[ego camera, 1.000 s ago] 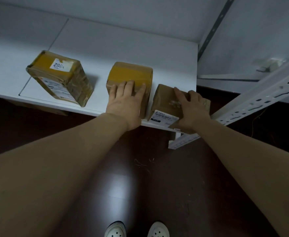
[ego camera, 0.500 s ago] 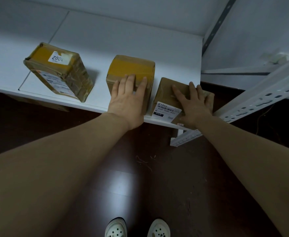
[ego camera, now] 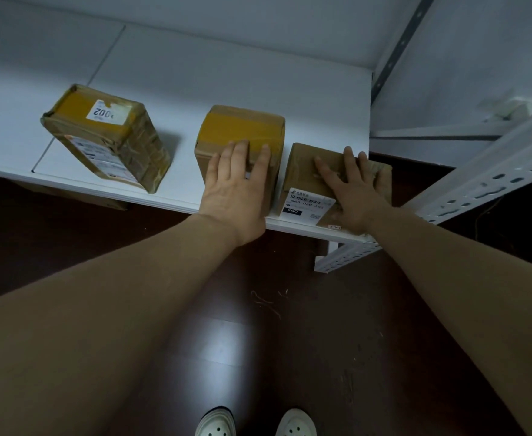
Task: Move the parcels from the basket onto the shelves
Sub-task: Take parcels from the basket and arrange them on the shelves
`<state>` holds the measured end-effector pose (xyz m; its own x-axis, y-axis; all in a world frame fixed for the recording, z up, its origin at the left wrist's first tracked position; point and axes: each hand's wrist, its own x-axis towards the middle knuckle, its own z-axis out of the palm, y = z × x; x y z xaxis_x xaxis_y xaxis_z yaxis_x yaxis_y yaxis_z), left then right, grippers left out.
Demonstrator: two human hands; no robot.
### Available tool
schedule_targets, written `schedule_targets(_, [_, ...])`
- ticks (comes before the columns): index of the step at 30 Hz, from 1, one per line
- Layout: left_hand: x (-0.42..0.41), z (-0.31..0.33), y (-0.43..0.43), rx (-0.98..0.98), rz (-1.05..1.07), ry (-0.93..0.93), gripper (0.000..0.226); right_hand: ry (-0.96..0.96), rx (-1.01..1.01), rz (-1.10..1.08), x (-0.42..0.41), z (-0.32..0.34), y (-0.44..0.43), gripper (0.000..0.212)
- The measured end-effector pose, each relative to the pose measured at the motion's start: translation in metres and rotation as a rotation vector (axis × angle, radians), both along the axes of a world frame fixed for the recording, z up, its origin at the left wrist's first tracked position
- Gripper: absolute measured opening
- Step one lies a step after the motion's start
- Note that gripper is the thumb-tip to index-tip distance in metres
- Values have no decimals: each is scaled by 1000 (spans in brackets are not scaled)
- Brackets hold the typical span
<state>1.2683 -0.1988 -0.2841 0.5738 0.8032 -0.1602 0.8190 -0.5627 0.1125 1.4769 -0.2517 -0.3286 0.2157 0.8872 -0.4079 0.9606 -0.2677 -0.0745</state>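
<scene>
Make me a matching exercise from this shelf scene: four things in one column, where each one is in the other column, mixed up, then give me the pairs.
Things
1. parcel labelled 002
2. yellow-taped parcel
3. barcode-label parcel
4. white shoes

Places
A. under the right hand, at the right end of the shelf
B. on the dark floor
C. untouched, at the left of the shelf
D. under the left hand, in the middle

Pairs: 1-C, 2-D, 3-A, 4-B

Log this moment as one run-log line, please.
left hand: flat on middle parcel | right hand: flat on right parcel | left parcel: untouched | all three on shelf
</scene>
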Motion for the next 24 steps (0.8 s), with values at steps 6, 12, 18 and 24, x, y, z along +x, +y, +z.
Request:
schedule_targets(6, [0, 1, -1, -11, 10, -8, 103, -54, -19, 11, -3, 1, 1, 106])
schedule_targets(12, [-12, 31, -10, -44, 13, -9, 104, -166, 127, 28, -26, 27, -15, 110])
schedule_targets(18, [-58, 110, -33, -116, 56, 4, 98, -93, 56, 106, -87, 110, -38, 105])
schedule_targets(24, [-149, 195, -70, -143, 229, 12, 96, -35, 86, 329, -196, 208, -40, 97])
